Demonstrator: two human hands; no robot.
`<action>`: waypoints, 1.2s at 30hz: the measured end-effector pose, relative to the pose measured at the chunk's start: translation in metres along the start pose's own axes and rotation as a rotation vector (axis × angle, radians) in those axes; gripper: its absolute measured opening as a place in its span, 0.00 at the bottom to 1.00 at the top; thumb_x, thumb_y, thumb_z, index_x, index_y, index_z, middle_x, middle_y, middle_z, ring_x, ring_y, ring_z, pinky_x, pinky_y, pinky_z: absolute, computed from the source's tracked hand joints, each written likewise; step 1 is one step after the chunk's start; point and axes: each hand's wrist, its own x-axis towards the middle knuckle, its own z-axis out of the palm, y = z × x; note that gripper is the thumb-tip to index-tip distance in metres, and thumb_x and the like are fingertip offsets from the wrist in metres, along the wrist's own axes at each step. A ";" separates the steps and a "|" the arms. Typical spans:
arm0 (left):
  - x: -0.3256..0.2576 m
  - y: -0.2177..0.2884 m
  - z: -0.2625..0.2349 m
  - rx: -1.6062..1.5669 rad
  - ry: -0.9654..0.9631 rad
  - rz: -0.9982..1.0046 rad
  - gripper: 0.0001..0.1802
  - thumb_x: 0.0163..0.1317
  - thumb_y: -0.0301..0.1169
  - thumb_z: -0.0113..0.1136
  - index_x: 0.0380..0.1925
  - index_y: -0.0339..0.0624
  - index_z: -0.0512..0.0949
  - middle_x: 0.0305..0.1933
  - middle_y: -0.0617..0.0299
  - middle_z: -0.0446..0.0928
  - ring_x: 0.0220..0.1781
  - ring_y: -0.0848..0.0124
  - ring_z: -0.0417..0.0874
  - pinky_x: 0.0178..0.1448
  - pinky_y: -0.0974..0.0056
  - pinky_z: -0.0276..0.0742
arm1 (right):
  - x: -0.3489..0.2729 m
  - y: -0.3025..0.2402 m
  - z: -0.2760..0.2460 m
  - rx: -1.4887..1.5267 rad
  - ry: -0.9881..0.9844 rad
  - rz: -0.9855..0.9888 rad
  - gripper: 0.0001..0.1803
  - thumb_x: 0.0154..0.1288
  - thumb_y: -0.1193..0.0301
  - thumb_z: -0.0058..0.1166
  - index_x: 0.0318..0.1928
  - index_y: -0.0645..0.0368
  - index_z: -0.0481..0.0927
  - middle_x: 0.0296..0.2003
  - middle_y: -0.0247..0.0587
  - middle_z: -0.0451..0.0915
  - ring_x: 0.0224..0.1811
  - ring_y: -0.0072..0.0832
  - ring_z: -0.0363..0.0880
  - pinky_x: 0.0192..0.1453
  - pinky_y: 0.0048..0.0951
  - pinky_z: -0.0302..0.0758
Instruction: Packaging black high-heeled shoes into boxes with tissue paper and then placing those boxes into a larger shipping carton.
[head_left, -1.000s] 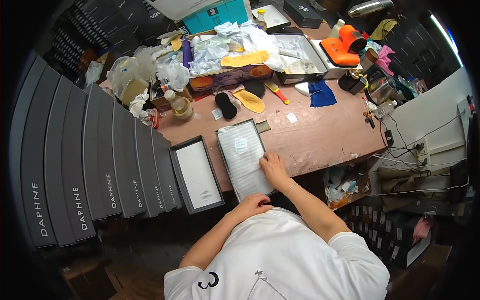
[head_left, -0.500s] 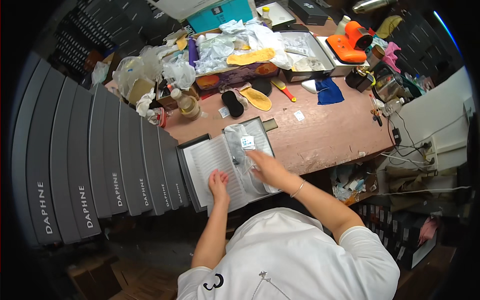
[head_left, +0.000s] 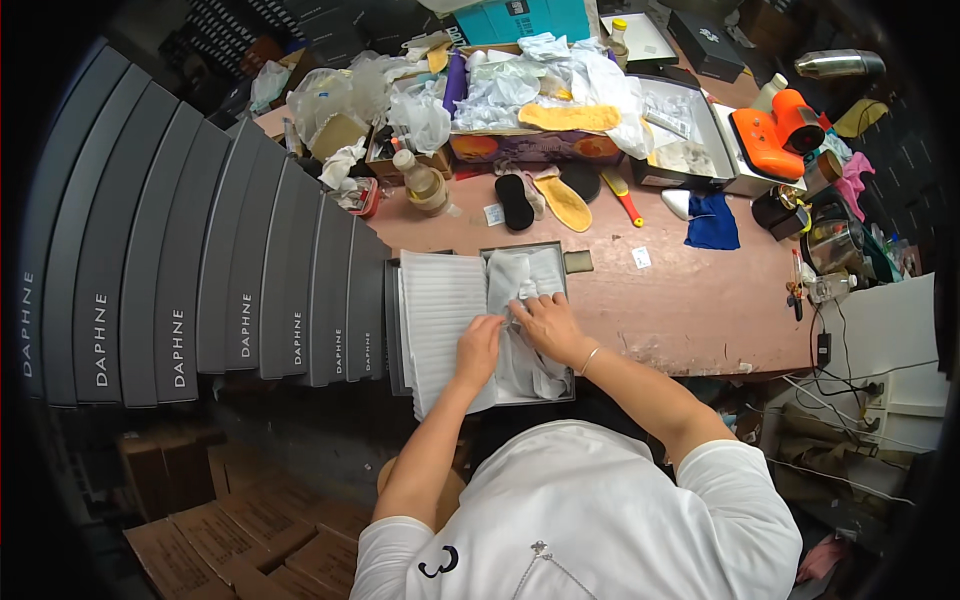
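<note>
An open grey shoebox [head_left: 573, 345] lies in front of me at the near edge of the table, lined with white wrapping paper [head_left: 518, 365] bunched over its contents. A ribbed white sheet [head_left: 440, 310] spreads out from its left side. My left hand [head_left: 480, 348] is closed at the border between sheet and paper, its fingertips pinching the paper's edge. Beside it, my right hand [head_left: 549, 325] bends its fingers over the bunched paper and grips it. What lies under the paper is hidden.
A row of tall grey boxes [head_left: 220, 270] walls off the left. Behind the shoebox lie black and yellow insoles [head_left: 563, 203], a bottle [head_left: 422, 185], a red-yellow brush [head_left: 622, 197] and a blue cloth [head_left: 712, 222]. An orange device [head_left: 775, 140] stands at back right.
My left hand has moved right, up to the wrapping paper. My right hand has settled on the paper, and the small printed white packet there no longer shows. The view has shifted.
</note>
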 end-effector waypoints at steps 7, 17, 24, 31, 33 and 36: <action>-0.032 -0.013 0.009 -1.217 0.049 -0.620 0.16 0.70 0.35 0.49 0.52 0.38 0.71 0.43 0.57 0.76 0.38 0.67 0.80 0.42 0.60 0.81 | 0.011 -0.007 0.010 0.265 -0.138 0.223 0.23 0.56 0.75 0.52 0.55 0.55 0.74 0.37 0.47 0.77 0.39 0.43 0.79 0.40 0.40 0.75; -0.003 0.012 -0.022 -1.744 -0.342 -0.485 0.32 0.67 0.48 0.52 0.66 0.50 0.57 0.58 0.57 0.66 0.57 0.64 0.71 0.60 0.55 0.70 | -0.002 -0.080 -0.031 0.513 0.417 0.469 0.27 0.54 0.76 0.55 0.57 0.60 0.71 0.51 0.55 0.74 0.48 0.47 0.75 0.51 0.43 0.72; -0.013 0.002 -0.003 -1.505 -0.137 -0.649 0.26 0.68 0.32 0.53 0.64 0.49 0.58 0.55 0.59 0.71 0.55 0.66 0.73 0.57 0.59 0.72 | -0.011 -0.123 -0.003 0.081 0.052 0.513 0.33 0.61 0.65 0.53 0.65 0.61 0.59 0.63 0.51 0.63 0.65 0.48 0.62 0.64 0.64 0.54; -0.004 -0.052 -0.010 -1.796 -0.239 -0.831 0.21 0.65 0.31 0.49 0.58 0.49 0.67 0.46 0.60 0.75 0.38 0.71 0.75 0.32 0.67 0.73 | -0.016 -0.104 -0.041 0.651 0.208 0.610 0.31 0.57 0.65 0.58 0.58 0.64 0.66 0.48 0.53 0.75 0.48 0.48 0.76 0.50 0.43 0.74; -0.004 -0.050 -0.015 -1.877 -0.205 -0.982 0.20 0.62 0.30 0.50 0.55 0.47 0.70 0.39 0.62 0.74 0.29 0.74 0.69 0.24 0.73 0.65 | -0.034 -0.074 -0.004 0.355 0.035 0.627 0.30 0.56 0.66 0.60 0.58 0.63 0.68 0.43 0.54 0.77 0.44 0.46 0.79 0.45 0.40 0.76; 0.000 -0.038 -0.016 -1.927 -0.254 -0.970 0.20 0.61 0.28 0.51 0.55 0.44 0.72 0.33 0.65 0.73 0.23 0.77 0.64 0.21 0.75 0.62 | -0.025 -0.068 0.073 0.146 -0.123 0.617 0.17 0.56 0.62 0.58 0.38 0.62 0.73 0.34 0.52 0.79 0.35 0.49 0.79 0.38 0.44 0.76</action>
